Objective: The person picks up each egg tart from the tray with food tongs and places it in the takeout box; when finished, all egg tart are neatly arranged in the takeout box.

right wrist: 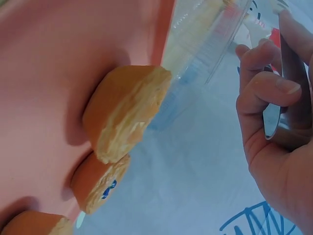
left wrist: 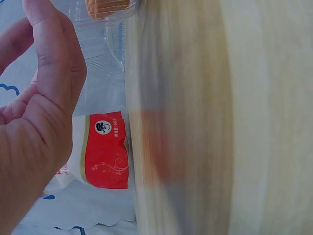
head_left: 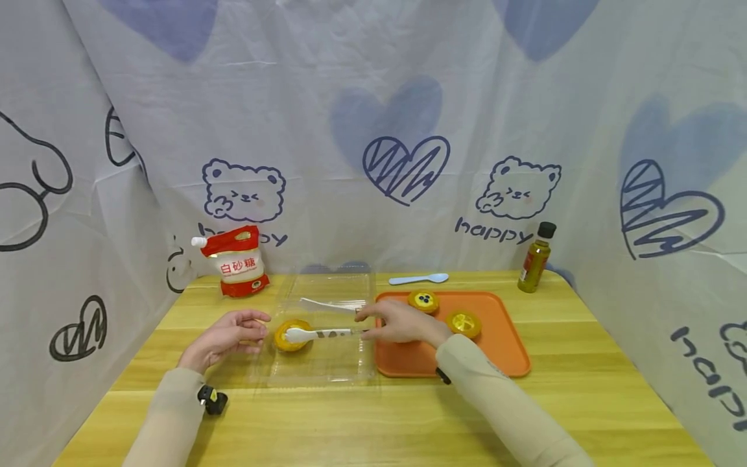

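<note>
My right hand [head_left: 403,322] grips a pair of metal tongs with white tips [head_left: 335,333], its fingers curled round the bent metal in the right wrist view. The tongs' arms are spread apart. One white tip overlaps a round egg tart [head_left: 284,344] at the left of a clear plastic box [head_left: 315,375]; the other lies farther back, away from the tart. My left hand [head_left: 230,336] holds nothing, its fingers loosely bent just left of the tart. In the left wrist view, the tart's ridged side [left wrist: 107,7] shows through the clear plastic.
On the orange tray [head_left: 490,353] at right sit a blueberry-topped tart [head_left: 421,301] and a yellow-topped tart [head_left: 463,324]; another tart [right wrist: 36,224] shows in the right wrist view. A sugar bag [head_left: 242,266], a pale spoon [head_left: 417,279] and an oil bottle [head_left: 533,263] stand or lie behind.
</note>
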`<state>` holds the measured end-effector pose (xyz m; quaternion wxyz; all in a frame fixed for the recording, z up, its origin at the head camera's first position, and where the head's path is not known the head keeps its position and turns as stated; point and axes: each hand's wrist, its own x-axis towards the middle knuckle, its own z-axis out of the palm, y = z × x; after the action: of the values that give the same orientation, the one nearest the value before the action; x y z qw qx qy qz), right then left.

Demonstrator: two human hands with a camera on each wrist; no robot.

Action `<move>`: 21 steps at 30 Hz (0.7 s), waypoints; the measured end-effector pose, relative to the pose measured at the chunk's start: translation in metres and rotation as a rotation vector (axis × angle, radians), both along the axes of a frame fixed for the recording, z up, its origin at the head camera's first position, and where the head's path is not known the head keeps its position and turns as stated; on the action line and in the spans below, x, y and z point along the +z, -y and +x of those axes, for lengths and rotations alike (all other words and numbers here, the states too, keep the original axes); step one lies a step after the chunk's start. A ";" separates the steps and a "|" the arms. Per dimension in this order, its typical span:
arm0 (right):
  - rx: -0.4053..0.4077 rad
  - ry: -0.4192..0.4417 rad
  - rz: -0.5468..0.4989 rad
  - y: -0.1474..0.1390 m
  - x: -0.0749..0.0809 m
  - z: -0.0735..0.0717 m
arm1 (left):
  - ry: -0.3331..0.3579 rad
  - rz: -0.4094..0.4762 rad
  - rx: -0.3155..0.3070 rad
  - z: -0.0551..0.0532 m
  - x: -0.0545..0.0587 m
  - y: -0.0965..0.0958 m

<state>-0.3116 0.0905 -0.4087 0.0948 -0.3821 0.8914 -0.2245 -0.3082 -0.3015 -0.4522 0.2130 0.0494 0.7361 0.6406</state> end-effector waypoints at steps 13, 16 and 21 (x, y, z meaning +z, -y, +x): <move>-0.032 0.150 -0.198 -0.023 -0.012 0.003 | -0.009 -0.006 -0.004 0.002 0.001 0.000; -0.058 0.155 -0.226 -0.030 -0.012 0.005 | -0.002 -0.010 0.008 0.002 0.003 0.000; -0.137 0.168 -0.258 -0.045 -0.012 0.008 | 0.004 0.010 0.001 0.002 0.003 0.000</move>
<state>-0.3032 0.1350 -0.4211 0.1038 -0.3092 0.8682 -0.3740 -0.3065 -0.3011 -0.4494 0.2137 0.0487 0.7326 0.6444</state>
